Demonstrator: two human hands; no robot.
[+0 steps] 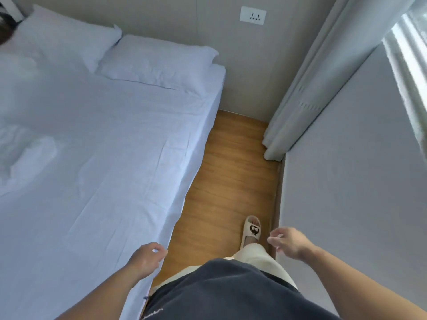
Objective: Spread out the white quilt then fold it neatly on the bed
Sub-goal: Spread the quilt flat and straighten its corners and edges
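The white quilt (25, 155) lies bunched at the left edge of the view, on the bed (120, 172), which is covered by a white sheet. My left hand (147, 257) hovers over the bed's near right edge with fingers loosely curled, holding nothing. Over the floor near the wall, my right hand (288, 242) hangs in the air, fingers relaxed and empty. Both hands are well apart from the quilt.
Two white pillows (157, 63) lie at the head of the bed. A narrow strip of wooden floor (231, 172) runs between bed and grey wall (346, 181). A curtain (307, 88) hangs at the corner. My slippered foot (251, 229) stands on the floor.
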